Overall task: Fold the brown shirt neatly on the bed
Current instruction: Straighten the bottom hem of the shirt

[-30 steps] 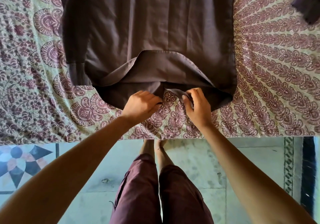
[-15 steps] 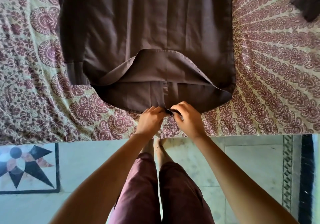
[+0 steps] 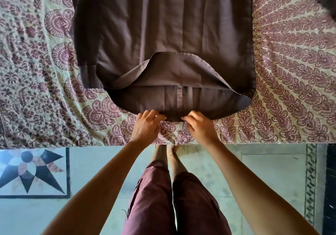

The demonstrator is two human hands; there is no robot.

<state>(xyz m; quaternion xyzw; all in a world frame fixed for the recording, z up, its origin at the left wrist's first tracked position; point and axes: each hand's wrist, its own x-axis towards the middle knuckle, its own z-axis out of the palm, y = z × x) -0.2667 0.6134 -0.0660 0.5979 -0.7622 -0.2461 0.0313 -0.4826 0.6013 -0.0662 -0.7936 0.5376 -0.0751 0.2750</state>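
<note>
A home bedroom: beneath and beyond the fingers lies a bed under a paisley-printed bedspread; behind them, toward the wrists, a pale stone floor with star inlay, bare feet.

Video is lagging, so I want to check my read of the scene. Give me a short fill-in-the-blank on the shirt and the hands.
1. The left hand and right hand both pinch the brown shirt at its near ___.
2. The shirt lies spread on the patterned cover of the ___.
3. The sleeve with its cuff in view lies along the shirt on the person's ___ side.
Missing words: hem; bed; left.
</note>
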